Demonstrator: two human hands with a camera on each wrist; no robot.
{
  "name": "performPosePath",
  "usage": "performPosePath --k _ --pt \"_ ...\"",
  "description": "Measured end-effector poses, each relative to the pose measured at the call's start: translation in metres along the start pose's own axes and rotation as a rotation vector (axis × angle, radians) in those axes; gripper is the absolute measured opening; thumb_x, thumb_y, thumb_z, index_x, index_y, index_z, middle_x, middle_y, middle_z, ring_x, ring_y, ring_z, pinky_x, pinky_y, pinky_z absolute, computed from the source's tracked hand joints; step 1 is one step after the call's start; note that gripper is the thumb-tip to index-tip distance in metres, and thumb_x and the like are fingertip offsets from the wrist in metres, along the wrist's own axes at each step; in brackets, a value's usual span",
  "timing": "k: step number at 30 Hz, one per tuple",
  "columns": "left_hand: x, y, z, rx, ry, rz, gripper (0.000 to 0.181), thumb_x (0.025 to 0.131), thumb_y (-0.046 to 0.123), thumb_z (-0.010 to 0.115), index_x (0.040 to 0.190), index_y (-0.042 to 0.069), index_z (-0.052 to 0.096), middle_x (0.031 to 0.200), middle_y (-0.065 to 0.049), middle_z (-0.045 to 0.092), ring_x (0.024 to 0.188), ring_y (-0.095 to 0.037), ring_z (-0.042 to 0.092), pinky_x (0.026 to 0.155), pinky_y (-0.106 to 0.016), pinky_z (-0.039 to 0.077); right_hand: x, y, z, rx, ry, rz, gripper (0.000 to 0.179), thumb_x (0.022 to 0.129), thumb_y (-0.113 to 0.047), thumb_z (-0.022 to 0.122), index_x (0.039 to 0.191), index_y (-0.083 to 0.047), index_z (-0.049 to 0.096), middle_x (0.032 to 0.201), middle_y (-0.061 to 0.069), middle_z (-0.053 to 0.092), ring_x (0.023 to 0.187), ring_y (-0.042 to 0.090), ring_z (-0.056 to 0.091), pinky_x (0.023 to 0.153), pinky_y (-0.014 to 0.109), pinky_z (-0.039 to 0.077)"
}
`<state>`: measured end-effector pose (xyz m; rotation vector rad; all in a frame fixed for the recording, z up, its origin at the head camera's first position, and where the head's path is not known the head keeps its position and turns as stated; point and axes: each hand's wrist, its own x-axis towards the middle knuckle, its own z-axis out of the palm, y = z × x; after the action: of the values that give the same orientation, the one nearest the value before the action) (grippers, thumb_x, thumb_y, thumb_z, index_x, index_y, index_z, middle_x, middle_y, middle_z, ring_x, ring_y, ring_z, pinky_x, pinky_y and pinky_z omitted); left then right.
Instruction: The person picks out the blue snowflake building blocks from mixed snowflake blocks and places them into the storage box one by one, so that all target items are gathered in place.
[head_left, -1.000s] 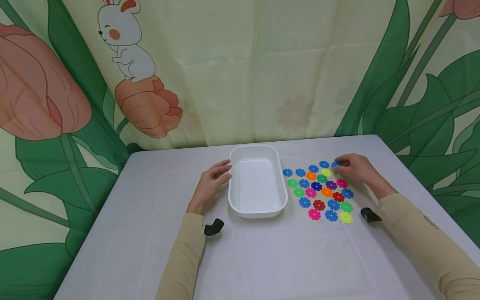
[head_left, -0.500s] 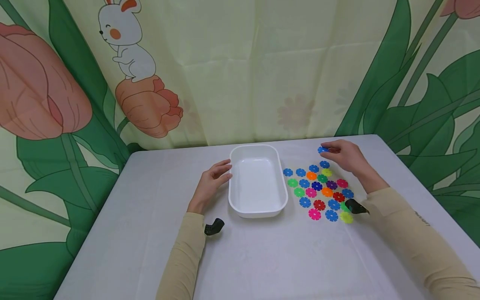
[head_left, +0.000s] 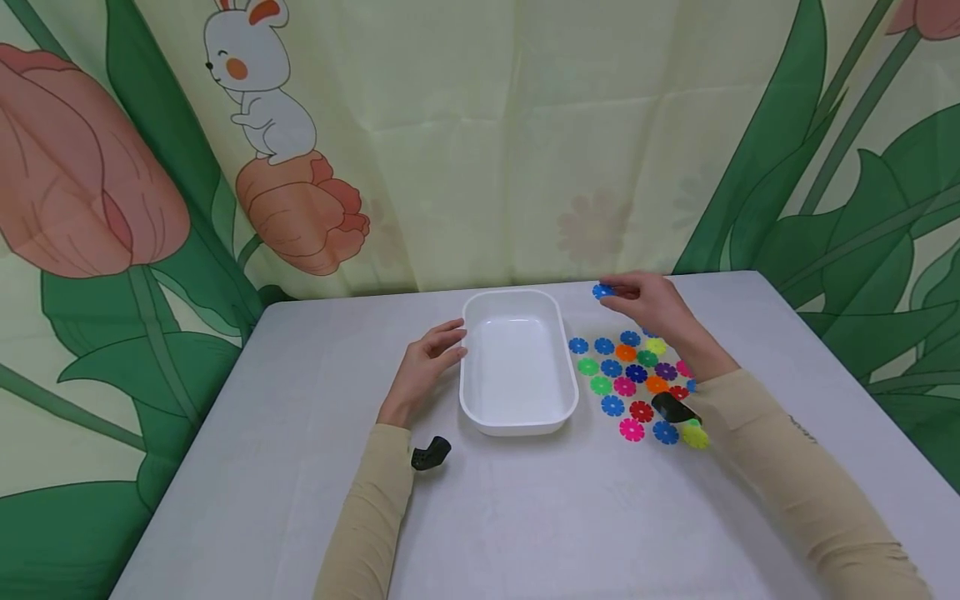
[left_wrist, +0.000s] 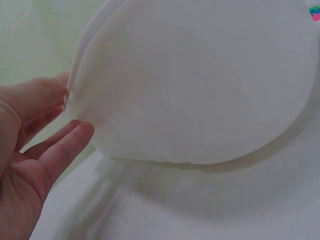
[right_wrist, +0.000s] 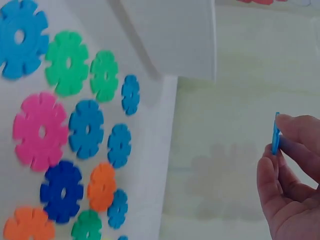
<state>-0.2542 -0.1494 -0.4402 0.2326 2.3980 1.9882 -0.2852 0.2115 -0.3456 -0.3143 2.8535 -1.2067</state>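
My right hand (head_left: 651,306) pinches a blue notched flower-shaped disc (head_left: 602,291) between thumb and fingertips, raised near the back edge of the table. In the right wrist view this blue disc (right_wrist: 275,134) shows edge-on. A white oblong tray (head_left: 517,421) rests on the table, nothing visible inside it. Against the tray's left side my left hand (head_left: 426,367) lies with its fingertips touching the rim and wall, fingers loosely extended. The left wrist view shows that left hand (left_wrist: 45,130) close up at the tray's outer wall (left_wrist: 190,100).
Right of the tray lie several flat flower discs in blue, green, pink, red, orange, purple and yellow, such as a pink disc (head_left: 632,430). My right forearm (head_left: 787,467) covers some. A white cloth (head_left: 525,517) covers the table; a printed curtain (head_left: 450,167) hangs behind.
The right hand has lifted the blue disc from the back right of the group and carried it left toward the tray. The left hand has kept its place at the tray.
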Motion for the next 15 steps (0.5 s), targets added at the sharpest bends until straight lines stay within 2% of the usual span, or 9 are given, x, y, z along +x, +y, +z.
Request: performPosePath --k 6,15 --pt "0.001 0.000 0.001 0.016 -0.003 -0.007 0.039 0.092 0.018 0.070 0.128 0.006 0.064 0.141 0.013 0.051 0.133 -0.014 0.045 0.110 -0.038 0.038 0.005 -0.011 0.010 0.023 -0.006 -0.014 0.047 0.096 -0.019 0.064 0.139 -0.004 0.053 0.131 0.020 0.056 0.118 0.036 0.054 0.096 0.047 0.051" --pt "0.000 -0.001 -0.001 0.031 0.003 0.014 0.037 0.091 0.020 0.071 0.125 0.007 0.066 0.140 0.011 0.052 0.132 -0.014 0.047 0.110 -0.037 0.038 0.015 -0.029 0.027 0.033 -0.005 -0.032 0.045 0.094 -0.022 0.067 0.136 -0.008 0.058 0.129 0.015 0.059 0.115 0.032 0.055 0.094 0.045 0.052"
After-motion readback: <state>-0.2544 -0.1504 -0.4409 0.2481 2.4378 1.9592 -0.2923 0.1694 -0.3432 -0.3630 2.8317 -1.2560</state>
